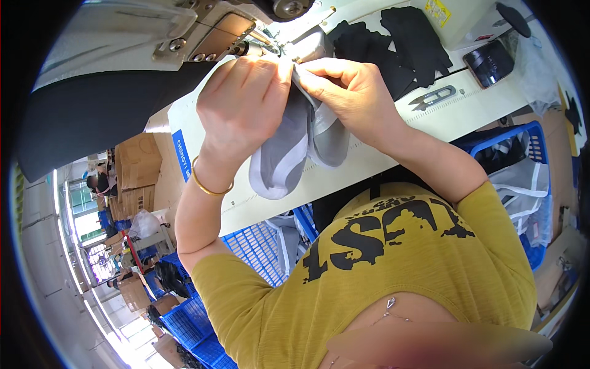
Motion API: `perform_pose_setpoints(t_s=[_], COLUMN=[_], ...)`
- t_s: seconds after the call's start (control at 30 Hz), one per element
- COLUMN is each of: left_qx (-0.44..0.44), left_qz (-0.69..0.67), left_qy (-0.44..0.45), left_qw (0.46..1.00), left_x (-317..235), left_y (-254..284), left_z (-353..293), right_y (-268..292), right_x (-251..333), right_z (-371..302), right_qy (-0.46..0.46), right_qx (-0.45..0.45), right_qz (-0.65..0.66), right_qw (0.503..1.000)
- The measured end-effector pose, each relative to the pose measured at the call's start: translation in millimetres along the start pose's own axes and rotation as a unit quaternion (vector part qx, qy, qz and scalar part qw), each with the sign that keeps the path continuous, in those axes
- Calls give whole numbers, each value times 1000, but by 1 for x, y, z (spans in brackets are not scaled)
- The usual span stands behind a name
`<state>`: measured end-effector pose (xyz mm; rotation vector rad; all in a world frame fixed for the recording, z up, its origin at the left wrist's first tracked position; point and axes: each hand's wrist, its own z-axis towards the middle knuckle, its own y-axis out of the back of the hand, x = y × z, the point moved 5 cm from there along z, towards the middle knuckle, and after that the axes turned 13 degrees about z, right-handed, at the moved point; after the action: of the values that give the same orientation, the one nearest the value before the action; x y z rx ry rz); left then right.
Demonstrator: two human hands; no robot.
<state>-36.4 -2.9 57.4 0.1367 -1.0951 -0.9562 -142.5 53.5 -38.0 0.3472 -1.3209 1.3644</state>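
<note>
Side by side under the sewing machine [226, 32], both my hands are closed on a soft grey fabric piece [279, 163] with white edging, rounded like a shoe upper. My left hand [246, 101], with a gold bangle at the wrist, has its fingers curled over the upper edge. Thumb and forefinger of my right hand [356, 95] pinch the same edge close to the needle area. Two rounded lobes of the piece hang down over the white worktable [243, 209]. My fingers partly hide the stitching spot, so contact with the needle cannot be made out.
Black cut fabric pieces [412, 49] lie at the back right. Nearer are thread snips [434, 97] and a dark phone [488, 63]. Blue baskets [253, 245] with grey, white-edged pieces stand below the table's front edge and at the right. Cartons [136, 161] are stacked at the left.
</note>
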Motion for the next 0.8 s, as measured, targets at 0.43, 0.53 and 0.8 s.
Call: perform_pose_setpoints(t_s=[0.43,0.53,0.8], left_qx=[-21,-10,116], left_qz=[-16,-12,-72], left_qy=[97,91,154], left_qw=[995,996,979], left_x=[-12,-10,-12], left_y=[0,0,7], left_z=[-7,-5,-6], right_y=[-1,-1,-4], right_x=[2,1,2], right_z=[-7,-3,-1], right_qy=[-39,-29,-20], right_qx=[-15,-13,-7], right_qz=[35,26,0], right_qw=[999,999,1000])
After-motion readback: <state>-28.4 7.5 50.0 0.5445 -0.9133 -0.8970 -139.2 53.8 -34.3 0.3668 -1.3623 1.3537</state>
